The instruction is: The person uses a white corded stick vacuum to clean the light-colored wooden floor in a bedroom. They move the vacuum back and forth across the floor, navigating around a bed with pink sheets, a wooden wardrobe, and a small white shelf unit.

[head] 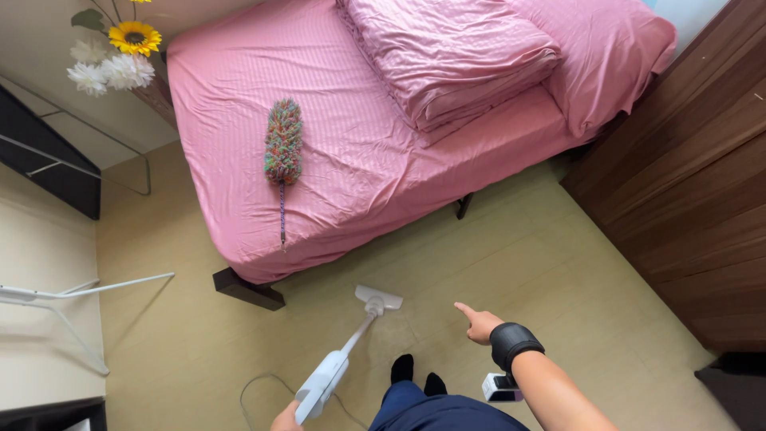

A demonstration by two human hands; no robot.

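Note:
My left hand (285,418) shows only at the bottom edge, gripping the handle of a white stick vacuum (335,369). Its flat head (378,301) rests on the floor just in front of the bed. My right hand (477,323) is held out over the floor with the index finger pointing and the other fingers curled; it holds nothing. A black band (514,343) wraps that wrist. My feet in black socks (417,375) stand between the two hands.
A bed with a pink sheet (239,120) fills the upper middle, with a folded pink duvet (455,56), a pillow (614,48) and a multicoloured duster (283,148) on it. A dark wooden wardrobe (694,199) stands right. Artificial flowers (120,56) and a white rack (64,299) stand left. A grey cord (255,387) lies on the floor.

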